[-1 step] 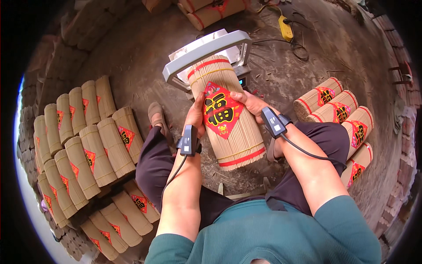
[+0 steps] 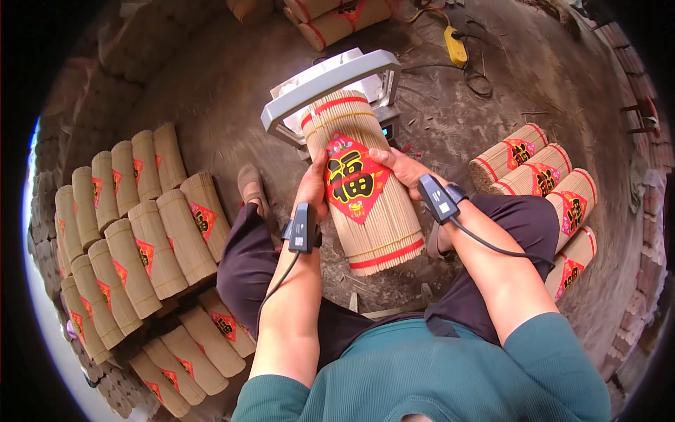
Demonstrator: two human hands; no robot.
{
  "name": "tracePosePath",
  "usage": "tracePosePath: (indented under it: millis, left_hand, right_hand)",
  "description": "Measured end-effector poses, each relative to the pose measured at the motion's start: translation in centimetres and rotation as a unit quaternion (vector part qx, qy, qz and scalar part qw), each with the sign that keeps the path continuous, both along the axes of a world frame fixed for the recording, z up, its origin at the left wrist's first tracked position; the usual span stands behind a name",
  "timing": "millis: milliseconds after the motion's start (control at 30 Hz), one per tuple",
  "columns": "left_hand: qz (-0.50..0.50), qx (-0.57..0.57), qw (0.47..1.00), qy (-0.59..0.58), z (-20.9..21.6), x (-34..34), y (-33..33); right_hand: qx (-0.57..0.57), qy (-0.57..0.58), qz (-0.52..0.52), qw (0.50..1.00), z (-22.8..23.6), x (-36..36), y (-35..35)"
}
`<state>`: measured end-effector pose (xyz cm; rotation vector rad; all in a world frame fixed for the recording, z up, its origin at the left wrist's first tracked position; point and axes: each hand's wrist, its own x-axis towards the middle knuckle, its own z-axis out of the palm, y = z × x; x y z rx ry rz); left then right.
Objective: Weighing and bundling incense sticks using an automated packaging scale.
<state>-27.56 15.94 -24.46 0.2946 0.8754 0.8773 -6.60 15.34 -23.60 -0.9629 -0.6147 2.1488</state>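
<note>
Between my hands lies a thick bundle of thin sticks (image 2: 380, 228), bound by red and yellow bands near both ends. A red diamond label with a black character sits on its upper side. My left hand (image 2: 313, 184) wraps its left side, and my right hand (image 2: 401, 167) grips the right side, thumb on the label. Its far end reaches under the grey frame of a machine (image 2: 330, 86) with a small lit display. Each wrist carries a strapped black device with a cable.
Stacked stick bundles (image 2: 133, 246) stand on my left, close to my leg. More labelled bundles (image 2: 548, 179) lie to the right, beside my knee. A yellow power strip (image 2: 455, 46) with black cables rests on the dark floor at the far right. Further bundles (image 2: 348, 24) lie at the back.
</note>
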Motion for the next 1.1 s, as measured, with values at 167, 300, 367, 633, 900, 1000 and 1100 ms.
tracePosePath:
  millis: [167, 300, 367, 633, 900, 1000, 1100]
  left_hand:
    - [-0.087, 0.042, 0.990, 0.106, 3.3, -0.7, -3.3]
    - [-0.087, 0.020, 0.996, 0.009, 4.1, -1.6, -6.5]
    - [-0.102, -0.033, 0.985, -0.132, 4.3, -3.3, -7.4]
    - [-0.181, -0.110, 0.889, -0.406, 16.5, 1.2, -9.5]
    - [-0.080, -0.144, 0.798, -0.579, 18.2, 7.0, -12.7]
    - [-0.107, -0.159, 0.755, -0.628, 18.3, 8.0, -13.3]
    - [-0.112, -0.143, 0.762, -0.621, 19.1, 8.6, -14.1]
  right_hand:
    - [-0.031, -0.054, -0.019, 0.998, 5.0, -0.3, -3.9]
    - [0.009, -0.186, 0.000, 0.983, 9.1, 1.1, -6.2]
    - [0.020, -0.192, 0.070, 0.979, 13.2, 2.3, -7.1]
    - [0.097, -0.145, -0.054, 0.983, 22.8, 6.7, -12.3]
    - [0.135, -0.165, -0.145, 0.966, 24.0, 8.1, -17.2]
    - [0.127, -0.157, -0.161, 0.966, 24.3, 8.6, -18.6]
    - [0.159, -0.163, -0.171, 0.959, 24.6, 8.9, -20.1]
